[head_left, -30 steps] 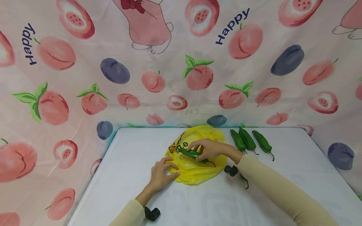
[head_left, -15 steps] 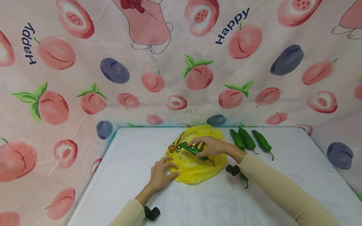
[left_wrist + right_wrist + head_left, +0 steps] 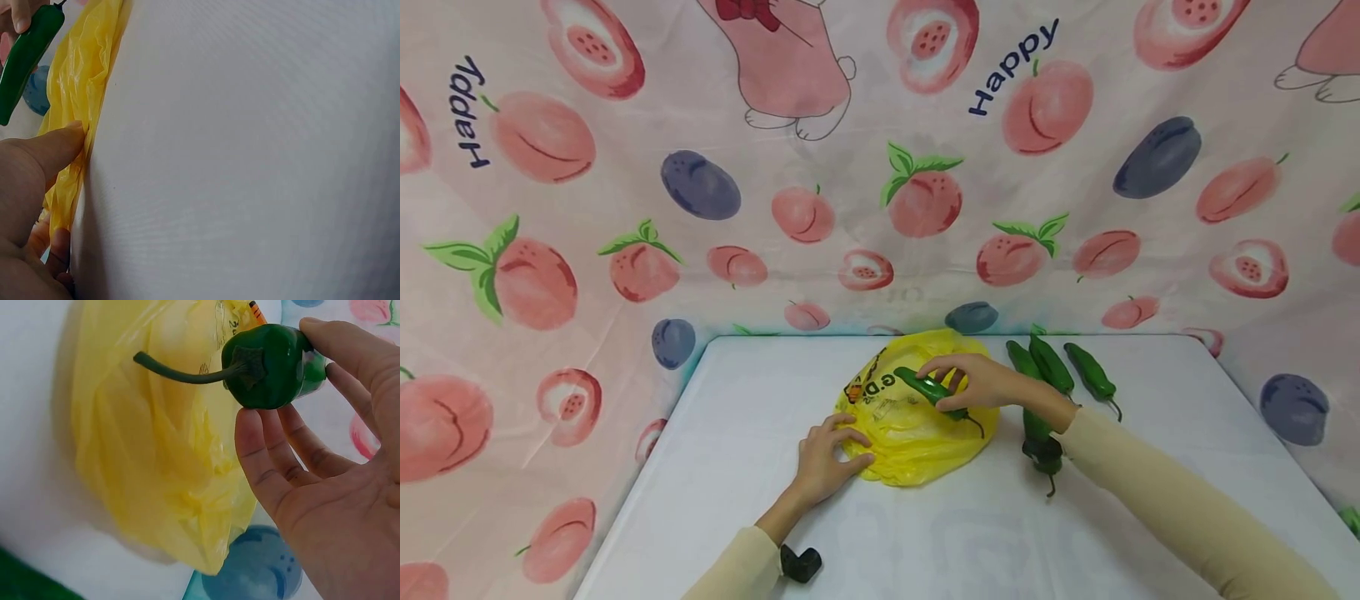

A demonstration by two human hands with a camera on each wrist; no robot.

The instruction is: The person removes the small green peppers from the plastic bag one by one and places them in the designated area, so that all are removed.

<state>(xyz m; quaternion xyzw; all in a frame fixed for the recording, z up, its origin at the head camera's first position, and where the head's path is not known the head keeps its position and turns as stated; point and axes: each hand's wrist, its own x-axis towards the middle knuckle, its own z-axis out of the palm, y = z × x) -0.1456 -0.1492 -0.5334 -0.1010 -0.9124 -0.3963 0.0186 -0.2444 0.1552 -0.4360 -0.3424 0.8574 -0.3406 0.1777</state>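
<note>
In the head view a yellow plastic bag with dark print lies on the white table. My right hand pinches a green chili pepper over the bag, its stem pointing toward the table's near side. In the right wrist view the thumb is on one side of the pepper and the fingertips are on the other. My left hand is at the bag's near left edge. The left wrist view shows its thumb on the crumpled plastic and curled fingers at the bag's lower end.
Three green peppers lie at the back right of the white table. Another pepper lies nearer, partly hidden by my right wrist and its black camera. A fruit-print cloth hangs behind the table.
My right hand has moved a little to the right and away from me, carrying the green chili pepper. The left hand has stayed at the bag's edge.
</note>
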